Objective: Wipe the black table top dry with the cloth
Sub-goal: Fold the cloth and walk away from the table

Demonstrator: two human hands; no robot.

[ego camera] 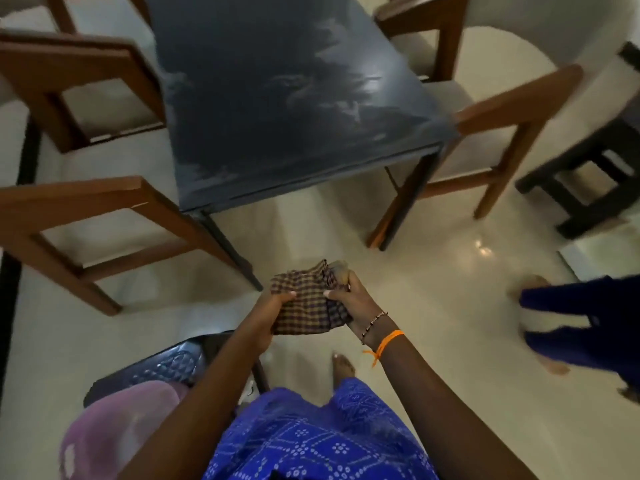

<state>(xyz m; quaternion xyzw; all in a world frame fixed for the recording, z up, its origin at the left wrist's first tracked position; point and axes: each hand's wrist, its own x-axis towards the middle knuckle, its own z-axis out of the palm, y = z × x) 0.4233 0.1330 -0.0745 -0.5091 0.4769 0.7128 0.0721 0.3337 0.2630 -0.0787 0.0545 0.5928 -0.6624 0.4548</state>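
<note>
Both hands, left and right, pinch the checked cloth bunched between them above the floor, well short of the bench, whose streaked top runs lengthwise away, straight ahead and slightly left, about equally near either hand.

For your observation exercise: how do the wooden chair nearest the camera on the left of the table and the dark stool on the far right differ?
The wooden chair is reddish-brown; the stool is near black. The chair has a backrest; the stool shows none. The chair stands beside the black table; the stool stands apart from it. Both stand on the pale floor.
</note>
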